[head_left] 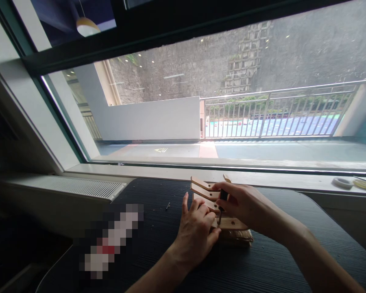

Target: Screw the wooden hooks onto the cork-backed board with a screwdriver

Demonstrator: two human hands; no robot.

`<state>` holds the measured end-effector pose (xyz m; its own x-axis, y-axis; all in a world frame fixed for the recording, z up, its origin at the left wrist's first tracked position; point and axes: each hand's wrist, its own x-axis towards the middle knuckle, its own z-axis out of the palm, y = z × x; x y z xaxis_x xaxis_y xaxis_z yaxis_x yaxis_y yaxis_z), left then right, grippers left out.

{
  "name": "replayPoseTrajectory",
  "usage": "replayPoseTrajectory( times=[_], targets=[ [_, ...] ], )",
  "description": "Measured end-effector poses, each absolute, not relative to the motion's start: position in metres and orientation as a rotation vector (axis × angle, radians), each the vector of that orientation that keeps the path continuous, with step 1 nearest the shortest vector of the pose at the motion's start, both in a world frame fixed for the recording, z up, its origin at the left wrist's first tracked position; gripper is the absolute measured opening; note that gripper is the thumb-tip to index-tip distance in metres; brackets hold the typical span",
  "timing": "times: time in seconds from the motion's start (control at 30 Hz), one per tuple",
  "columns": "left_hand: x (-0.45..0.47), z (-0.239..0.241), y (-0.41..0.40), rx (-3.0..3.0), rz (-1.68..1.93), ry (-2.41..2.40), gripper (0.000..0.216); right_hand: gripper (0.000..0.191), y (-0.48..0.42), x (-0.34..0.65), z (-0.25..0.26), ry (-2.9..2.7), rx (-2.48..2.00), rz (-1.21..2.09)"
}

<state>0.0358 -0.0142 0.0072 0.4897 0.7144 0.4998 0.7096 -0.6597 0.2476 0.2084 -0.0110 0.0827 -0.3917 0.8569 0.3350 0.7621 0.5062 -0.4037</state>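
Note:
My right hand (242,201) is closed around the dark handle of a screwdriver (223,199). Its shaft points down, and the tip meets the front slat of a slatted wooden piece (232,223) near a hole. Several pale slats with bent ends and dark holes run side by side in this piece. From the left, my left hand (195,228) grips the piece, thumb near the screwdriver tip and one finger raised. Under the front slat shows a rough brown block or bundle (239,237), whose kind I cannot make out. My hands hide part of the slats.
The dark table (280,260) stands against a window sill (158,173). A small screw-like piece (167,206) lies left of my hands, near a blurred-out item (116,236). Two tape rolls, one grey (342,183) and one yellow (363,184), rest on the sill.

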Motion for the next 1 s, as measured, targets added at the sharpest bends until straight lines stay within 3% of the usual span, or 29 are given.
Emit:
replayPoseTrajectory(
  times=[0.23, 0.57, 1.0],
  targets=[
    [0.036, 0.007, -0.015, 2.701, 0.907, 1.3, 0.013, 0.027, -0.006, 0.204, 0.077, -2.234, -1.37, 0.106],
    [0.034, 0.013, -0.017, 2.706, 0.896, 1.285, 0.013, 0.029, -0.017, 0.205, 0.09, -2.228, -1.191, 0.385],
    [0.037, 0.009, -0.015, 2.706, 0.917, 1.286, 0.014, 0.014, -0.001, 0.202, 0.071, -2.21, -1.386, 0.046]
  ],
)
